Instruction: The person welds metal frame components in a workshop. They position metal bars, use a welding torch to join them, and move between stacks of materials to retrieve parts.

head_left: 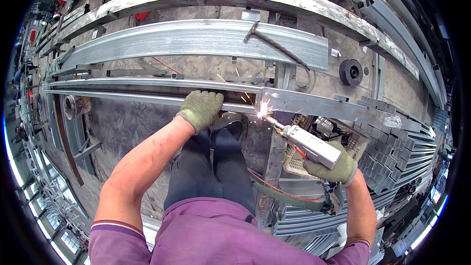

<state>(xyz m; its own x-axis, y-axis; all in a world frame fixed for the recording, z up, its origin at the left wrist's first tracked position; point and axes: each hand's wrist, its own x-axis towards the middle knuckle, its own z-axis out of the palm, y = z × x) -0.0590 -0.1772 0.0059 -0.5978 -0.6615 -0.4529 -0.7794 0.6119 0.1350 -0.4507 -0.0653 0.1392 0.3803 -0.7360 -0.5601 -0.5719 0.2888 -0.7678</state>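
My left hand (202, 110), in a green work glove, is closed over the long galvanized steel channel (132, 98) that runs off to the left. My right hand (336, 167), also gloved, grips a white handheld welding gun (314, 146) from its rear end. The gun points up and left, and bright sparks (263, 112) fly at its tip. That spot lies where the channel's right end meets a wider steel profile (314, 104). The glare hides the exact contact. A hose (289, 194) trails below the gun.
Beyond the channel lies a wide steel profile (171, 39) with a welded-rod hammer (274, 44) on it. A black spool (351, 72) sits at right. Near the gun stand a plastic crate (360, 140) of parts and stacked steel tubes (397, 152). A dirty bucket (76, 107) is at left.
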